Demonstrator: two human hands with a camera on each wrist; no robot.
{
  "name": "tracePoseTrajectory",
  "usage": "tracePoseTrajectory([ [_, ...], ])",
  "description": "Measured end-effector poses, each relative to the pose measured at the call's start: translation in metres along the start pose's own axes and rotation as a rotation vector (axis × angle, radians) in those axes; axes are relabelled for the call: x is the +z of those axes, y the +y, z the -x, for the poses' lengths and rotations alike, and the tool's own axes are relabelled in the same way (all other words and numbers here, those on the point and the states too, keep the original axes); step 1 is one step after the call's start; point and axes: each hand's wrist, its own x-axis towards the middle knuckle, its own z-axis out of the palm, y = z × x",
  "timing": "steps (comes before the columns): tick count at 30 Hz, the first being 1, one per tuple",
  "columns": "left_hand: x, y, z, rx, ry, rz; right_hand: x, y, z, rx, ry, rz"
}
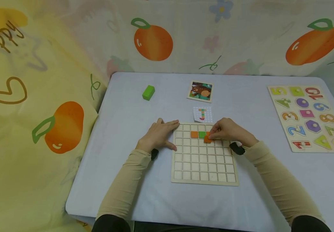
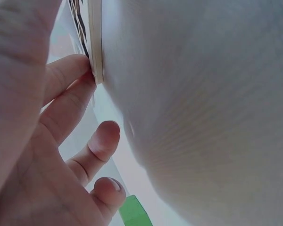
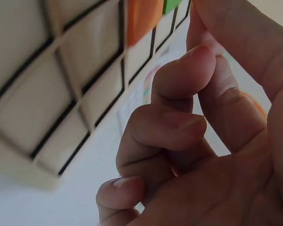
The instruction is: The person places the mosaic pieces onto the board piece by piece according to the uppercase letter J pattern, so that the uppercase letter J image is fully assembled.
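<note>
A wooden grid board (image 1: 203, 167) lies on the white table in the head view. In its second row sit an orange tile (image 1: 194, 134) and a green tile (image 1: 202, 134), with more orange beside them, partly behind fingertips. My right hand (image 1: 229, 132) pinches an orange square tile (image 1: 207, 140), held tilted just below that row. In the right wrist view the other fingers are curled, and an orange tile (image 3: 144, 21) shows in the grid. My left hand (image 1: 158, 135) is spread at the board's left edge, fingertips touching the rim, as the left wrist view also shows.
Behind the board lie a pattern card (image 1: 202, 114) with a coloured grid figure and a framed bear picture (image 1: 200, 91). A green block (image 1: 148, 92) stands at the back left. At the right lies a number and shape puzzle board (image 1: 306, 122).
</note>
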Motion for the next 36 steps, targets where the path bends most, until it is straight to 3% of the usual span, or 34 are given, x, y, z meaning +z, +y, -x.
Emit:
tracePoseTrajectory([
  [9, 0.001, -0.001, -0.001, 0.0, 0.001, -0.005, 0.014, -0.011, -0.007, -0.025, -0.008, 0.041],
  [15, 0.002, -0.001, -0.001, 0.0, 0.008, -0.006, 0.02, -0.013, -0.008, 0.023, 0.0, 0.067],
  [29, 0.002, -0.002, 0.0, 0.002, 0.024, -0.015, 0.026, -0.019, -0.005, 0.034, 0.111, 0.149],
  [36, 0.004, -0.003, 0.0, 0.005, 0.02, -0.01, 0.029, -0.014, -0.002, -0.005, 0.137, 0.153],
])
